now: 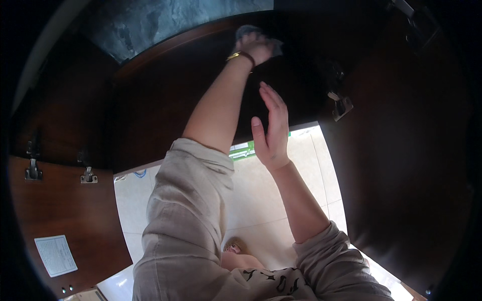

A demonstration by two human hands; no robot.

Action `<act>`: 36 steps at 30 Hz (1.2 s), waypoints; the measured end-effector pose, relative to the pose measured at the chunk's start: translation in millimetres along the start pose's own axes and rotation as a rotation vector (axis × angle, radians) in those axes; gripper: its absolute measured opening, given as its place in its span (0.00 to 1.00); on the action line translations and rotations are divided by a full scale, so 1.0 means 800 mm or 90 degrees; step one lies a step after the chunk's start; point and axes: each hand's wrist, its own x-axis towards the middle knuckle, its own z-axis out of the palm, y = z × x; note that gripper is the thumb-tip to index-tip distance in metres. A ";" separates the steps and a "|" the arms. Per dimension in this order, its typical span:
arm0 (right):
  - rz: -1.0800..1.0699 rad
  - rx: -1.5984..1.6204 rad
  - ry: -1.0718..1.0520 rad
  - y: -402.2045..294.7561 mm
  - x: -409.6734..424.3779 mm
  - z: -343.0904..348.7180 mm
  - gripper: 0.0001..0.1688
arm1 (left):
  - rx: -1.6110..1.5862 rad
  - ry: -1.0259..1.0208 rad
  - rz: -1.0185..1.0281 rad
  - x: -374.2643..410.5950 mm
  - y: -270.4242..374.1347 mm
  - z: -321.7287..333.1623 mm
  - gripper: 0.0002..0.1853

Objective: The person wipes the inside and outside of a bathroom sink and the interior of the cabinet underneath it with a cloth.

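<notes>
My left hand (257, 48) reaches deep into a dark wooden cabinet (158, 109), blurred, with a grey cloth (276, 47) bunched under its palm and fingers. The cloth lies against the dark inner surface of the cabinet; part of it is covered by the hand. A gold-coloured bracelet (234, 56) and a dark band circle that wrist. Lower down and to the right, my right hand (274, 129) is raised in the air with nothing in it. Its fingers are extended side by side and the thumb stands apart.
Cabinet doors hang open at the left (67, 210) and right (399, 169). Metal hinges (89, 176) (340, 107) jut out at both sides. A label (55, 256) with writing is on the left door. Below is a tiled floor (260, 199) with a green-and-white object (242, 150).
</notes>
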 end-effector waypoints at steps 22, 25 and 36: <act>-0.002 0.023 -0.066 -0.063 -0.034 0.011 0.18 | 0.143 0.241 -0.394 -0.471 -0.240 -0.078 0.24; 0.061 -0.032 -0.085 -0.048 -0.044 0.012 0.17 | 0.317 0.364 -0.493 -0.496 -0.235 -0.059 0.21; 0.111 -0.040 -0.016 -0.029 -0.043 0.022 0.17 | -0.097 0.289 0.008 -0.343 -0.003 -0.037 0.27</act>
